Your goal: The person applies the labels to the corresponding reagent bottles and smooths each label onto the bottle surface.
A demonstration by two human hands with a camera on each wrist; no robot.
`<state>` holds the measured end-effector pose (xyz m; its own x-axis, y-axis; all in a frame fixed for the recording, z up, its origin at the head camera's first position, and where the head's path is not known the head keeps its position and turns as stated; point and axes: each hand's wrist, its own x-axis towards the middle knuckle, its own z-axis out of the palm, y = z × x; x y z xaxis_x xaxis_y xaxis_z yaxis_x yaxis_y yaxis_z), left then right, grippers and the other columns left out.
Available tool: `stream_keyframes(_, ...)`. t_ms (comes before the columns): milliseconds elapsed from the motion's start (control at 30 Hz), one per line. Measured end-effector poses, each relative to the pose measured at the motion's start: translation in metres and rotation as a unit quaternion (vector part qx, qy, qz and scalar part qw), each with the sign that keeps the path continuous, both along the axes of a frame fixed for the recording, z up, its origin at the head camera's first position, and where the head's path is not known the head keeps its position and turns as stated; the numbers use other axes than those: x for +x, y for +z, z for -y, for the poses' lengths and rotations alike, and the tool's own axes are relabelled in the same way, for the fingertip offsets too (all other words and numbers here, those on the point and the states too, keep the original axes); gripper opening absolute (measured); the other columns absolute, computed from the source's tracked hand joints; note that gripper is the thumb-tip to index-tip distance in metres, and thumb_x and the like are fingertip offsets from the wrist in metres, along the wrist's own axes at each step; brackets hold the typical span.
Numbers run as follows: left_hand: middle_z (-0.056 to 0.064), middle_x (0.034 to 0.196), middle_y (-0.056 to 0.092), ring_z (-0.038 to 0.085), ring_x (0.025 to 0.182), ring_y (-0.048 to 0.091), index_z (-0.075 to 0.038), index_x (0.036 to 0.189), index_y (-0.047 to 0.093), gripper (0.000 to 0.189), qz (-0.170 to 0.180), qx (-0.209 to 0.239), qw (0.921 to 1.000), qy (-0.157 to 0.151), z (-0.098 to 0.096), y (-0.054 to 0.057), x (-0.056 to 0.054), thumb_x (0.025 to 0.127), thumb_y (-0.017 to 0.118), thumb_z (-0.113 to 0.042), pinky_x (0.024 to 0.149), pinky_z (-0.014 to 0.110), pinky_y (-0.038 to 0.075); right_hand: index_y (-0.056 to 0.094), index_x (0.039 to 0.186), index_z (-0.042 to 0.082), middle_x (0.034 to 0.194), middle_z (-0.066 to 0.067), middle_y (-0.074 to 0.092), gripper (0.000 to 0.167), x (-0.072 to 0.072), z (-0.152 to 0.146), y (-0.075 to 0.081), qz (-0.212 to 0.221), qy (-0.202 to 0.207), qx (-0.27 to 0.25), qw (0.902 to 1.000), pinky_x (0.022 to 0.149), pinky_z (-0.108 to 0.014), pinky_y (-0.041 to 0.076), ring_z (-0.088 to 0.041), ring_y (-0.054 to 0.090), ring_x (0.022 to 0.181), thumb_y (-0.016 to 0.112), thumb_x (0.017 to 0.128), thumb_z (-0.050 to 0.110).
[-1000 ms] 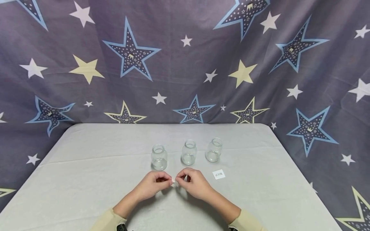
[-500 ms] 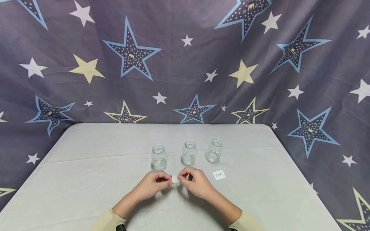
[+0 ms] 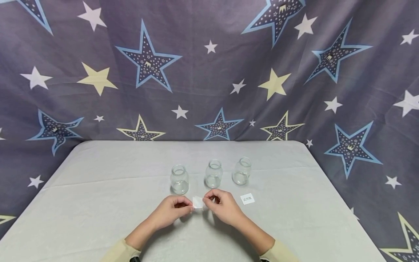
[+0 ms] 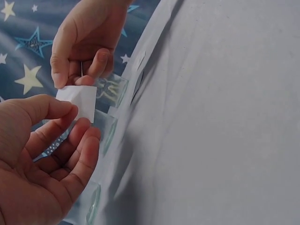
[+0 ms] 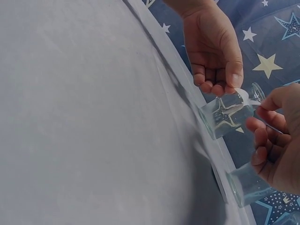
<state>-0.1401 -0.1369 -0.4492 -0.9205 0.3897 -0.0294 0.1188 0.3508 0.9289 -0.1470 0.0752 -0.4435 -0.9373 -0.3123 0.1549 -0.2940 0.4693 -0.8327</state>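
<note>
Between both hands, above the table in the head view, is a small white paper label (image 3: 197, 202). My left hand (image 3: 171, 212) pinches its left side between thumb and forefinger. At the opposite side, my right hand (image 3: 225, 207) pinches it with thumb and forefinger, the other fingers curled in. In the left wrist view the label (image 4: 85, 100) shows a blank face with a bend in it. The right wrist view catches it edge-on as a curled white strip (image 5: 243, 97). Just behind the left hand stands a clear glass jar (image 3: 179, 182).
Two more glass jars stand upright behind the right hand, one in the middle (image 3: 214, 177) and one to the right (image 3: 241, 174). A white square label with dark printed characters (image 3: 247, 198) lies on the pale cloth-covered table (image 3: 98, 214). A star-patterned curtain (image 3: 193, 80) hangs behind.
The right hand's fingertips have drawn slightly right, away from the left hand's. More of the white label now shows between them. The jars and the printed label on the table stay put.
</note>
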Motion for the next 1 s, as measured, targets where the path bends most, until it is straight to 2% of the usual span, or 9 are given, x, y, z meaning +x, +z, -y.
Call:
stream_keyframes(500, 0.005, 0.075, 0.064, 0.005, 0.06, 0.053, 0.0, 0.088, 0.067, 0.019, 0.016, -0.007, 0.9998, 0.004, 0.0017, 0.0035, 0.0018, 0.085, 0.067, -0.018, 0.055, 0.02, 0.045, 0.066, 0.084, 0.011, 0.069, 0.002, 0.06, 0.006, -0.0014, -0.0043, 0.0026, 0.021, -0.029, -0.038, 0.9987, 0.054, -0.016, 0.039, -0.003, 0.047, 0.06, 0.062, 0.087, 0.014)
stream_keyframes(733, 0.006, 0.074, 0.063, 0.005, 0.06, 0.053, 0.0, 0.087, 0.067, 0.019, 0.014, -0.016, 0.9998, 0.003, 0.0005, 0.0013, 0.0001, 0.085, 0.066, -0.019, 0.054, 0.02, 0.044, 0.066, 0.081, 0.011, 0.067, 0.001, 0.059, 0.005, -0.0031, -0.0069, 0.0037, 0.01, -0.042, -0.047, 0.998, 0.053, -0.016, 0.039, -0.003, 0.047, 0.058, 0.064, 0.085, 0.013)
stream_keyframes(1000, 0.009, 0.075, 0.064, 0.003, 0.059, 0.051, 0.001, 0.088, 0.067, 0.016, 0.029, -0.003, 0.9995, 0.01, 0.0016, -0.0024, 0.0002, 0.086, 0.064, -0.015, 0.054, 0.019, 0.043, 0.066, 0.08, 0.011, 0.067, -0.001, 0.058, 0.005, -0.0039, -0.0077, 0.0057, 0.027, -0.058, -0.052, 0.9966, 0.054, -0.015, 0.036, -0.003, 0.045, 0.058, 0.065, 0.085, 0.012)
